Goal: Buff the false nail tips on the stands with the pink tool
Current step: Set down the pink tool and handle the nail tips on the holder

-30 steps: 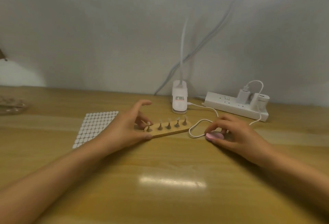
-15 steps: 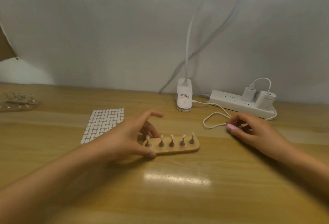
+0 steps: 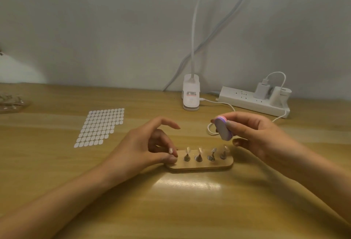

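Observation:
A wooden base (image 3: 201,166) lies on the table's middle and carries several small metal stands, each topped with a clear false nail tip (image 3: 199,151). My left hand (image 3: 144,147) pinches the leftmost stand between thumb and a finger, with the index finger raised. My right hand (image 3: 254,134) holds the pink tool (image 3: 222,128), an oval buffer block with a lilac-grey face, in the air above the right end of the base, clear of the tips.
A sheet of white oval stickers (image 3: 100,126) lies at the left. A white lamp clamp (image 3: 190,94) and power strip (image 3: 252,100) stand by the wall, with a white cable (image 3: 224,103) looping behind my right hand. Clear packets (image 3: 11,101) sit far left.
My right hand has lifted the pink tool off the table and brought it left, above the base. The wooden base now lies nearer to me, with my left hand still at its left end.

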Motion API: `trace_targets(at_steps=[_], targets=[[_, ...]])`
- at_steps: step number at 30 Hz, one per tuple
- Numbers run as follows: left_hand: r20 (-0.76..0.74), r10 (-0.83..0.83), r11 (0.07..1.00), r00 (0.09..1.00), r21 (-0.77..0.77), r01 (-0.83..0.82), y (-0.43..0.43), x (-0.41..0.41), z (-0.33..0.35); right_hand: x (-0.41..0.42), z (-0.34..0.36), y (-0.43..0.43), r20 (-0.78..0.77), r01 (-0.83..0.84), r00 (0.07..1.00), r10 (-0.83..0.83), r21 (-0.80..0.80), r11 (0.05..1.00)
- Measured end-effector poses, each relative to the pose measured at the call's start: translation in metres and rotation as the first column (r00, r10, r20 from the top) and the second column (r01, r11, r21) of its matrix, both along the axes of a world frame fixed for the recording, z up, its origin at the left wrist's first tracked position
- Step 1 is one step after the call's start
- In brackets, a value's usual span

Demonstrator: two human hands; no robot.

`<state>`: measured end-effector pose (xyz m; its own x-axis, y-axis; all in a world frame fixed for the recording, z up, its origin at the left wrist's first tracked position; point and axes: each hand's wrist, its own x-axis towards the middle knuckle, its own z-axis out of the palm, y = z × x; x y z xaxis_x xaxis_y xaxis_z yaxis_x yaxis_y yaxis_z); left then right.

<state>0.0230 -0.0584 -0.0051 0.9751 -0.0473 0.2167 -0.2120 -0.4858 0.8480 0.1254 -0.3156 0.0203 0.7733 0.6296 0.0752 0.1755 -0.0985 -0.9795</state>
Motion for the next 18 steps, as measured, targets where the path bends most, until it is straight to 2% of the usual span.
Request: trace_targets(at_steps=[5,7,9,11,13,15,18], targets=[[0.056,0.016,0.999,0.998,-0.03,-0.015,-0.001,-0.005,0.0,-0.001,-0.006,0.01,-0.183,0.021,0.983,0.003,0.129,0.991],[0.124,0.017,0.997,0.992,0.068,-0.026,-0.004,-0.009,0.002,-0.004,-0.008,0.01,-0.198,0.059,0.98,-0.03,0.142,0.988],[0.26,0.013,0.968,0.966,0.238,-0.078,-0.008,-0.013,0.006,-0.008,-0.007,0.009,-0.144,0.099,0.987,-0.075,0.164,0.981],[0.35,0.018,0.963,0.937,0.247,-0.111,-0.015,-0.017,0.009,-0.015,-0.003,0.007,0.054,0.116,0.991,-0.126,0.161,0.98],[0.328,0.04,0.989,0.944,0.119,-0.084,-0.024,-0.021,0.013,-0.025,0.002,0.009,0.362,0.104,0.92,-0.15,0.143,0.984],[0.27,0.06,0.998,0.961,0.004,-0.063,-0.031,-0.022,0.014,-0.036,0.0,0.016,0.645,0.056,0.752,-0.139,0.148,0.987],[0.248,0.073,0.995,0.966,-0.091,-0.052,-0.038,-0.024,0.012,-0.05,-0.009,0.028,0.86,0.0,0.506,-0.072,0.084,0.997]])
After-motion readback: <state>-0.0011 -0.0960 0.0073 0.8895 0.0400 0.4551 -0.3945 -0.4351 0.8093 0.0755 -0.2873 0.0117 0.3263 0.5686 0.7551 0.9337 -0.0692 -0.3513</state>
